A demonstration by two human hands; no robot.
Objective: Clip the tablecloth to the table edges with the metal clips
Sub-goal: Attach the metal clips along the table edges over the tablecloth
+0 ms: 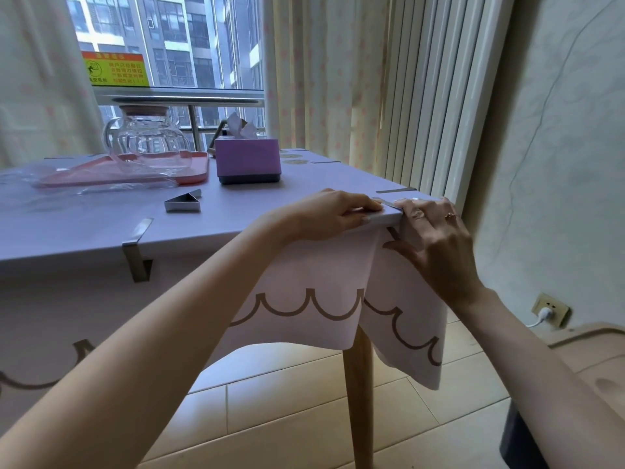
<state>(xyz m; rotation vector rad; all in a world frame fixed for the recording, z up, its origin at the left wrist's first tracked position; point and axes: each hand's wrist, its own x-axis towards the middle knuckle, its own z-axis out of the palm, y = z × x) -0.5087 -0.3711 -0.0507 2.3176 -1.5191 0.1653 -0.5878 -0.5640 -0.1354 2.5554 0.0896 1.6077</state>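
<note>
A lilac tablecloth (304, 299) with a brown scalloped border covers the table and hangs over its near corner. My left hand (324, 214) lies over the table edge near that corner, fingers pressing the cloth flat. My right hand (429, 231) grips a metal clip (389, 204) at the corner, fingers on top and thumb below the edge. One metal clip (137, 247) sits clamped on the near edge to the left. Another clip (395, 190) sits on the right edge. Loose clips (182, 202) lie on the tabletop.
A pink tray (101, 170) holds a glass teapot (145, 143) at the back left. A purple tissue box (248, 160) stands behind the loose clips. Curtains hang at the right, a wall socket (549, 309) is low on the wall, and a wooden table leg (358, 384) stands below the corner.
</note>
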